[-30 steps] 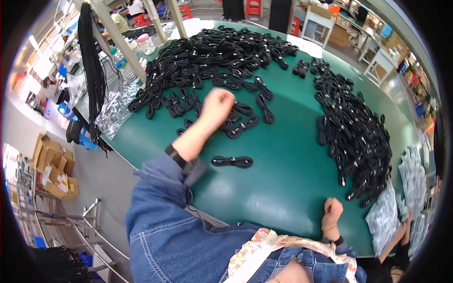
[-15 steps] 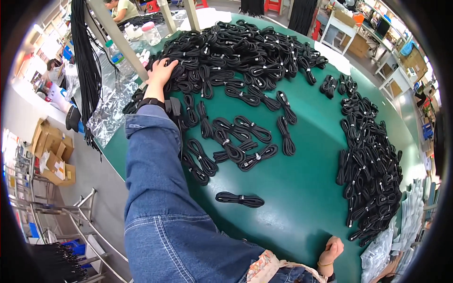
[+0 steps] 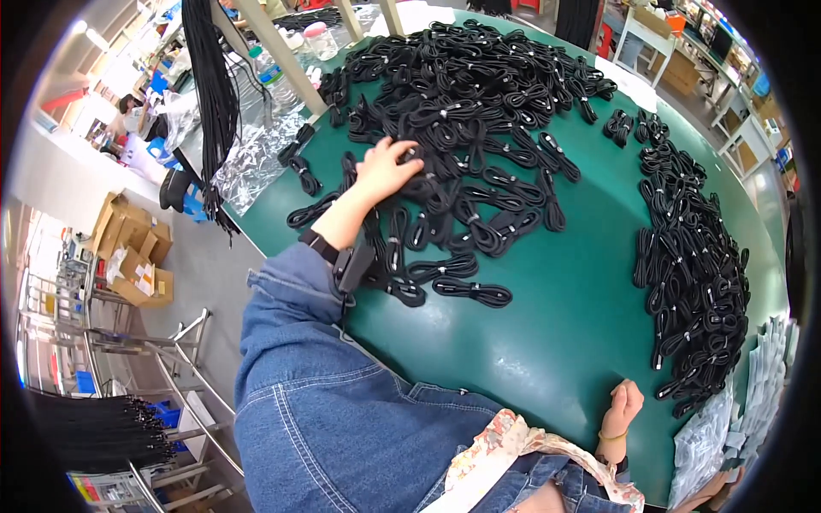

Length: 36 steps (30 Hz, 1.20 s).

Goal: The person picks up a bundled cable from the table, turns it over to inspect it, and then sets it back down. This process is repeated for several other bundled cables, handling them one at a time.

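A big heap of black cable bundles, each coiled and bound with a pale tie, covers the far part of the green table. My left hand reaches palm down to the near left of this heap. Its fingers curl over a bundle there, with part of the coil showing between thumb and forefinger. Several loose bundles lie just nearer than that hand, one single bundle nearest to me. My right hand rests closed near the table's near right side, apart from any cable, with nothing visible in it.
A second long pile of bundles runs along the right edge. Clear plastic bags lie at the lower right. Metal posts, hanging black cables and a bottle stand at the far left. Cardboard boxes sit below.
My left hand has moved right and closer to me, dragging bundles from the heap's left side and baring green tabletop there. My right hand stays closed on the table. The view has shifted.
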Each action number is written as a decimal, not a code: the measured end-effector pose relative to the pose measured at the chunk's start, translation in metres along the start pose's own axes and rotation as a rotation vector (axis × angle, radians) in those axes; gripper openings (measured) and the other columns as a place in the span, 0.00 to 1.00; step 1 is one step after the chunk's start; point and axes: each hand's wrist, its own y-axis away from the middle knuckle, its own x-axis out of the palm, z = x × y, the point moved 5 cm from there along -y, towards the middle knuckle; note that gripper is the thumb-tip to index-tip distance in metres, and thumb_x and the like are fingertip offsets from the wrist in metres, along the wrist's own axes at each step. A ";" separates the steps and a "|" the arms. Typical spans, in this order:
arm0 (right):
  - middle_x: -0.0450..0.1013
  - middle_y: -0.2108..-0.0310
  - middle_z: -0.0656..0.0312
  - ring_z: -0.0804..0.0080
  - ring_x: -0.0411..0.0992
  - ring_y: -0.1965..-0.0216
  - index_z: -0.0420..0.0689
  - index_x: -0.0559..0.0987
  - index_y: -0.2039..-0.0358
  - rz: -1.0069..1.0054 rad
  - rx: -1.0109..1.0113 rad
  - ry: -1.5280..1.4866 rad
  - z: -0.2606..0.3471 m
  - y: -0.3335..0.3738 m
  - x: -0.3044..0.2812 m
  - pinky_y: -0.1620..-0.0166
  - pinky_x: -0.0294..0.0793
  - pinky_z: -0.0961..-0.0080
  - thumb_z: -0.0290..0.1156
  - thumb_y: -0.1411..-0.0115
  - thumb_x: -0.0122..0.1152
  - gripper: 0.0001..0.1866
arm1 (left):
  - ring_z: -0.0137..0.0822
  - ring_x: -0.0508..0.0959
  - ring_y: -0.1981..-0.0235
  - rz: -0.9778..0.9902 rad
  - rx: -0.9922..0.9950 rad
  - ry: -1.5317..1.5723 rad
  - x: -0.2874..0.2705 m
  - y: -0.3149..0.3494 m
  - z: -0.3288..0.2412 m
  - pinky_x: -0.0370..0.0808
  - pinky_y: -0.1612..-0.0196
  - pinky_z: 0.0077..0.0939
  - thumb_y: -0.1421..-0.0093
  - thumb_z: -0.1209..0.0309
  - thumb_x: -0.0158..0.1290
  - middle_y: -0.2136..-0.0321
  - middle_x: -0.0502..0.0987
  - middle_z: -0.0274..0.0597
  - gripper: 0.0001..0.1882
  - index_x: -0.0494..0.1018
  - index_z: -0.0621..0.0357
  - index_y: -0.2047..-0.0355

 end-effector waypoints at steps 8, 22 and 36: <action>0.54 0.90 0.62 0.76 0.51 0.87 0.38 0.61 0.89 0.035 -0.074 -0.014 0.010 0.000 0.005 0.82 0.48 0.78 0.31 0.48 0.44 0.16 | 0.45 0.69 0.57 -0.391 0.182 0.209 -0.078 -0.002 0.086 0.64 0.54 0.31 0.50 0.61 0.49 0.58 0.69 0.49 0.21 0.66 0.57 0.56; 0.55 0.90 0.62 0.76 0.53 0.87 0.38 0.62 0.89 0.039 -0.043 0.048 0.006 -0.007 0.009 0.82 0.49 0.78 0.29 0.49 0.45 0.15 | 0.44 0.65 0.54 -0.104 -0.223 0.298 -0.032 -0.004 0.146 0.62 0.53 0.30 0.52 0.61 0.50 0.56 0.65 0.43 0.20 0.67 0.59 0.61; 0.58 0.89 0.59 0.72 0.55 0.87 0.36 0.62 0.88 0.034 0.049 0.070 0.008 0.000 0.001 0.82 0.52 0.77 0.25 0.50 0.46 0.12 | 0.46 0.61 0.50 -0.268 0.080 0.422 0.023 0.036 0.046 0.57 0.48 0.29 0.48 0.60 0.48 0.53 0.62 0.52 0.20 0.67 0.63 0.60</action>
